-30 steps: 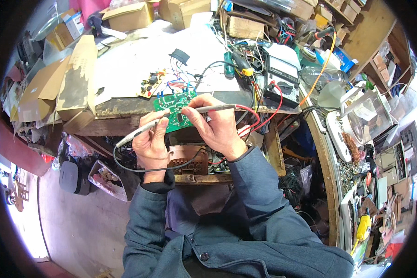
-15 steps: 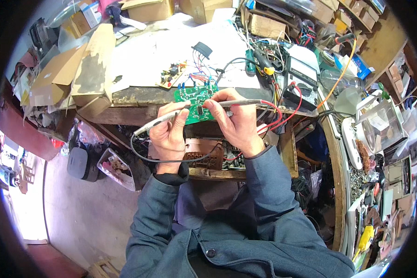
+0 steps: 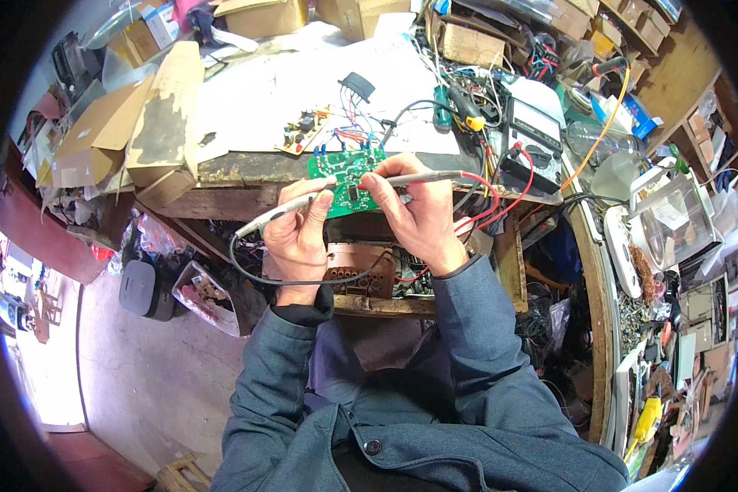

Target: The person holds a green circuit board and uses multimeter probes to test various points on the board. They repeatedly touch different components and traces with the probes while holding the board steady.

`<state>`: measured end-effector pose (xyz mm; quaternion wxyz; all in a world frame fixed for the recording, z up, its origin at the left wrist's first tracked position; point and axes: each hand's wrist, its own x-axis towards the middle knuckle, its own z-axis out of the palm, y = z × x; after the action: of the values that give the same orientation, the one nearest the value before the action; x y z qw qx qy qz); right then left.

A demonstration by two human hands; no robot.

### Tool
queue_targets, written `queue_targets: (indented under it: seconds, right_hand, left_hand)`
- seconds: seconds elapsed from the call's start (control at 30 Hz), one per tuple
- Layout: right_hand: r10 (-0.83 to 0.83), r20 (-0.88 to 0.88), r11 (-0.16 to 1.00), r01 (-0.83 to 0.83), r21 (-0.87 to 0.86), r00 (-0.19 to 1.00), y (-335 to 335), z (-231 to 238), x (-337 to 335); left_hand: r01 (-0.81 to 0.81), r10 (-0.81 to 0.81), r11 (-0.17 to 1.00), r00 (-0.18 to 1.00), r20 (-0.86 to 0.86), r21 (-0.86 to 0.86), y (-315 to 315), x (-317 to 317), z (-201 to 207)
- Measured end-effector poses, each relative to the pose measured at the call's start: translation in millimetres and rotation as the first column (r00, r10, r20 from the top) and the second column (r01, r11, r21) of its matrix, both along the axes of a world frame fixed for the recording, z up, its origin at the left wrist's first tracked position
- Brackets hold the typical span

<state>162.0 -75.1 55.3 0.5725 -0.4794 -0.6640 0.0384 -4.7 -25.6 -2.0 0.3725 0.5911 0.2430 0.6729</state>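
Observation:
A green circuit board (image 3: 344,202) rests tilted at the near edge of the bench, with blue, red and white wires at its far side. Pinched in my left hand (image 3: 297,244) is a grey test probe (image 3: 269,217) trailing a black lead. My right hand (image 3: 426,220) grips a second grey test probe (image 3: 428,177), whose lead is red. Both probes point inward over the board; my fingers hide their tips, so contact is unclear. To the right lies a multimeter (image 3: 535,123), with a red lead plugged into it.
Behind the board are a small component board (image 3: 302,133) and a black round part (image 3: 357,85) on wires. Screwdrivers (image 3: 442,111) and tangled cables lie near the multimeter. Cardboard boxes (image 3: 166,123) stand at left. An open drawer (image 3: 377,307) sits below the bench edge.
Both hands keep their grip on the probes over the board. The board has shifted very slightly, its near edge now a little farther up.

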Motion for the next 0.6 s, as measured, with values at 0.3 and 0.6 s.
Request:
queue_targets:
  seconds: [0.3, 0.6]
  right_hand:
    - [0.016, -0.02, 1.0, -0.016, -0.011, 1.0, -0.1, 1.4, -1.9]
    - [-0.005, 0.007, 1.0, 0.005, -0.016, 1.0, -0.8, 3.2, -1.9]
  left_hand:
    - [0.013, -0.013, 1.0, 1.0, -0.007, -0.002, -1.7, -1.9, 1.7]
    - [0.028, -0.028, 1.0, 1.0, 0.005, 0.002, -0.2, -2.2, -2.1]
